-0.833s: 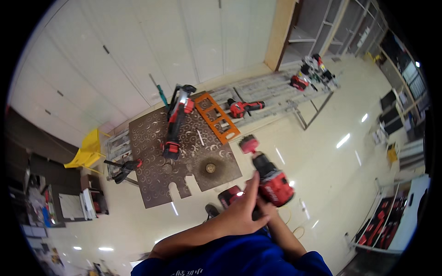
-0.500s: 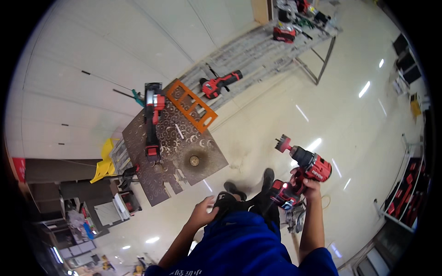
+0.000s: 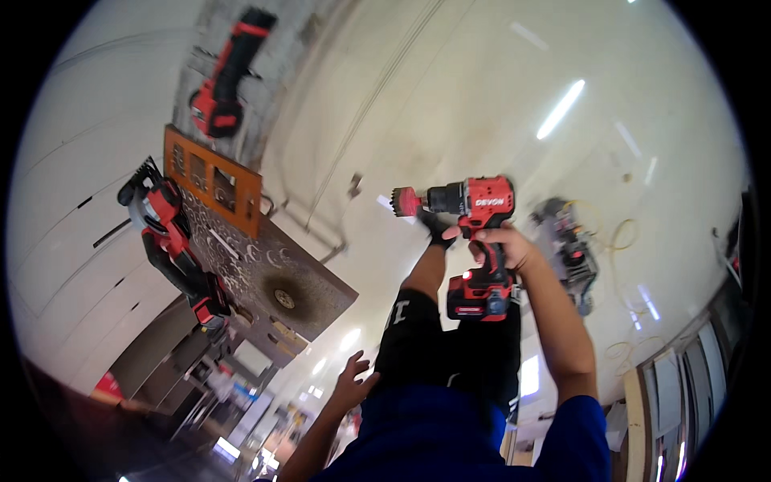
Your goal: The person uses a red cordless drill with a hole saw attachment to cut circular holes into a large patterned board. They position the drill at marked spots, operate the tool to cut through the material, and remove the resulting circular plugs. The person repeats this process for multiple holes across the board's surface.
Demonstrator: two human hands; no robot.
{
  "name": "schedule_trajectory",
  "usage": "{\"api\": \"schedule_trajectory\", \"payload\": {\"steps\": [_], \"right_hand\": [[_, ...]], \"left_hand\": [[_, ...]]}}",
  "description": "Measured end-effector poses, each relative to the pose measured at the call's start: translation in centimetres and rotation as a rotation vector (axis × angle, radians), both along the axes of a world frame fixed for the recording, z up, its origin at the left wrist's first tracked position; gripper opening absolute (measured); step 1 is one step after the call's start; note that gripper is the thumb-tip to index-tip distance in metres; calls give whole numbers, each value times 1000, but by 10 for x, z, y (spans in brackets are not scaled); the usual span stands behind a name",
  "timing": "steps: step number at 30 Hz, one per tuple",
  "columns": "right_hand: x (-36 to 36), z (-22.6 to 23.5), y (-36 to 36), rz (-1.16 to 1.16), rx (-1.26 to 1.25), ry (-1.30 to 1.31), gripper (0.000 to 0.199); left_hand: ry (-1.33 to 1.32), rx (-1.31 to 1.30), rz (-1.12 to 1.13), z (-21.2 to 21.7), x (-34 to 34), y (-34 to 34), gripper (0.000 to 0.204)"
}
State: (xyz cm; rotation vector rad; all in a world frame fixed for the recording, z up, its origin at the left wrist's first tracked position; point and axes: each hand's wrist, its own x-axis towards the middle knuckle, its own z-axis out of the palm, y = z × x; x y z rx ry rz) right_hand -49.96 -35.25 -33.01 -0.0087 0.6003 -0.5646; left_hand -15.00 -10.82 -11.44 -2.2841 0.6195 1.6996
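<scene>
My right hand (image 3: 506,246) is wrapped around the grip of a red and black cordless drill (image 3: 487,199), held level above my legs. A red hole saw (image 3: 405,202) with dark teeth sits in its chuck and points left. Beside my left thigh, my left hand (image 3: 352,386) is empty with its fingers apart. Further forward lies a brown patterned board (image 3: 321,285), with a round pale plug (image 3: 284,299) inside a darkened ring. An orange frame with rectangular openings (image 3: 205,178) rests at the board's far edge.
A red and black power tool with a long handle (image 3: 173,241) lies at the board's left. Another red and black cordless tool (image 3: 229,80) lies on the grey plank bench (image 3: 285,48). On the floor at right are a machine (image 3: 569,249) and a yellow hose (image 3: 622,234).
My view has turned and I have stepped, so the board and bench appear further left. The drill has come leftward and up in front of me, still in my right hand. My left hand stays empty.
</scene>
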Motion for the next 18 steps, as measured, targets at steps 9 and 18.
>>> {"api": "schedule_trajectory", "payload": {"steps": [9,18], "right_hand": [[154,-161,15,274,49,-920,42],[264,-169,50,334,188,-1242,42]], "left_hand": [[-251,178,-823,-105,-55,35,111],[-241,102,-689,-143,-44,0,69]]}}
